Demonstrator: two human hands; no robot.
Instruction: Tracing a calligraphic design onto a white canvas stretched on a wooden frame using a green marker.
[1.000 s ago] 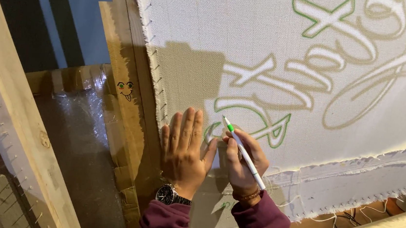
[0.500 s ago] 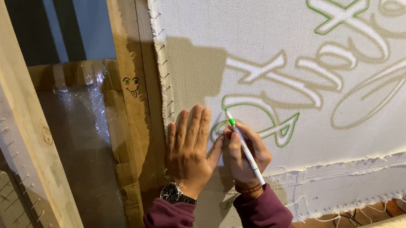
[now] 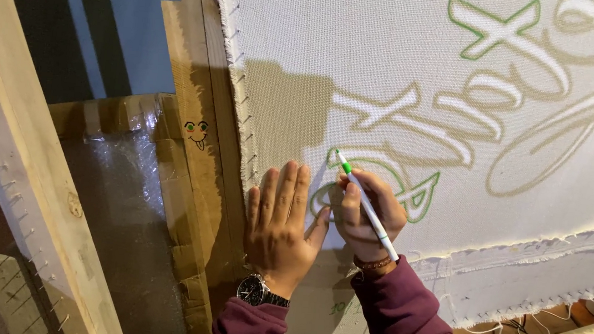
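A: What do we have on the hands?

B: Left hand [image 3: 279, 223] is released, palm flat on the stretched cloth [image 3: 392, 61], fingers straight and pointing up, near the cloth's left stitched edge. Wristwatch [image 3: 255, 290] on that wrist.

A: And the right?

B: Right hand [image 3: 368, 213] is clenched around a white marker with a green tip [image 3: 367, 204]. Tip is up-left, touching the cloth at the green outline [image 3: 419, 203] of the lowest letter shape. The 2 hands sit just beside each other, left thumb next to the right knuckles.

A: Rest of the cloth?

B: We see pale script shapes across it; 1 X shape at top [image 3: 494, 27] is already outlined in green, the middle ones are not. Cloth is pinned to a wooden frame post [image 3: 197, 201]. A small drawn face [image 3: 197, 132] sits on that post. Another wooden beam [image 3: 30, 187] runs diagonally at left, with clear plastic sheet [image 3: 119, 230] between them.
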